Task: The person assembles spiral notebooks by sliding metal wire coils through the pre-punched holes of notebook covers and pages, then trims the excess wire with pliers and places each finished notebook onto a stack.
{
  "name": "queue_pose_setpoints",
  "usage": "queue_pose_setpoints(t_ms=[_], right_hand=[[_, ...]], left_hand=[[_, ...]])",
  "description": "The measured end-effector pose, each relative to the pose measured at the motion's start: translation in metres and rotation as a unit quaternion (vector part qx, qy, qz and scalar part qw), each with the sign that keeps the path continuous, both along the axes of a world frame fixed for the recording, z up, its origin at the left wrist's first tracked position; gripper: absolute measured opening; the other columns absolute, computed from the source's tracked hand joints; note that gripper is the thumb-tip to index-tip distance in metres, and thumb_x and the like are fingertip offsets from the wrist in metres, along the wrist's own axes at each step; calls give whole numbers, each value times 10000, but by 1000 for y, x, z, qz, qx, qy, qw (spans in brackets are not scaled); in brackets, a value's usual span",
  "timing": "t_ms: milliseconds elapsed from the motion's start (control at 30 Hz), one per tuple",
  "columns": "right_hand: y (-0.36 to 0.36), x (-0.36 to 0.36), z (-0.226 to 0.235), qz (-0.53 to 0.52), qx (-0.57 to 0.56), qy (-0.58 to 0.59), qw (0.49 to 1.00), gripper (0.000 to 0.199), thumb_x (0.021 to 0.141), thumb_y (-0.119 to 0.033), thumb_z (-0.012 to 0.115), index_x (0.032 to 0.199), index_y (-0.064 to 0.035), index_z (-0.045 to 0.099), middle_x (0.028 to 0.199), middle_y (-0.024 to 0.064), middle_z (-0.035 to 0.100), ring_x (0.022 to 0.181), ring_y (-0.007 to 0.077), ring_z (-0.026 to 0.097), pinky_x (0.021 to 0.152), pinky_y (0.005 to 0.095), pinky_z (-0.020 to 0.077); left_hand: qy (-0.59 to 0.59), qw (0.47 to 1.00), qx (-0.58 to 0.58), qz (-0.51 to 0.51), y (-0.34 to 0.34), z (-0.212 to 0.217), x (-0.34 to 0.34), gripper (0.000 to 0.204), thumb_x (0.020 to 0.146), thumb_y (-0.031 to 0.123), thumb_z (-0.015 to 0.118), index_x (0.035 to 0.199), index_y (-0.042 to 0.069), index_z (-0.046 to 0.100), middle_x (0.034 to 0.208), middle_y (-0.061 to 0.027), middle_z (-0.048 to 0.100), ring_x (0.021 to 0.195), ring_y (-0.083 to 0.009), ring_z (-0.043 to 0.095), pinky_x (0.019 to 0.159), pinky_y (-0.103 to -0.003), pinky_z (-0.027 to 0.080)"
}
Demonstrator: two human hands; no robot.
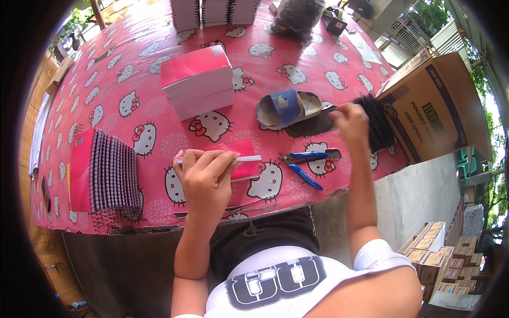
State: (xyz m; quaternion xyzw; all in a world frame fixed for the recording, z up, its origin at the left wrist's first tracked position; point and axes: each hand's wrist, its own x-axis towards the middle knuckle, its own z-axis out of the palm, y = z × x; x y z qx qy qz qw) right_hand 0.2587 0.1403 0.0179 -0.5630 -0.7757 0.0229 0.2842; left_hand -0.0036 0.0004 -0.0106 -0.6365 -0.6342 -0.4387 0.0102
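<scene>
Head view: left hand (204, 175) nearest, closed round a thin pink notebook (241, 159); right hand (349, 121) farther out, reaching at black spiral combs (377, 123).

Judged as the binding step: notebook gripped by its spine edge, white strip along the top, long axis lying left to right across the view, free end pointing toward the right. Held just above the near edge of the table (159, 111), over the cartoon-cat cloth. Right hand with fingers curled on the row of combs by the cardboard box (440, 100); whether pinching one, cannot tell. Next move likely calls for one comb pulled free and lined up parallel with the spine. Blue pliers (305, 164) between both hands; tape roll (283, 106) beyond; bound stack (108, 169) at left.
</scene>
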Motion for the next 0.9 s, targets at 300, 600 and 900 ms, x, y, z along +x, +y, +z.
queue_pose_setpoints(t_ms=[300, 600, 900], right_hand=[[6, 29, -22, 67, 73, 48, 994, 305, 758, 55, 696, 1048, -38, 686, 945, 133, 650, 817, 260, 664, 667, 321, 536], [-53, -55, -12, 274, -63, 196, 939, 291, 742, 71, 720, 1013, -33, 728, 905, 78, 641, 778, 151, 641, 694, 262, 517], [-41, -60, -1, 350, -207, 236, 883, 227, 715, 79, 735, 921, -13, 709, 870, 63, 611, 772, 136, 634, 676, 255, 510]], left_hand=[[-43, 999, -12, -18, 2, 1, 5, 180, 763, 237, 785, 922, 164, 743, 898, 25, 641, 961, -193, 538, 941, -441, 295], [-46, 999, 9, -16, 7, -7, 7, 187, 746, 303, 792, 871, 167, 766, 848, 36, 657, 989, -188, 536, 1031, -500, 233], [-37, 999, 27, 0, 6, -11, 10, 193, 731, 283, 809, 876, 165, 762, 834, 31, 650, 938, -180, 533, 948, -429, 274]])
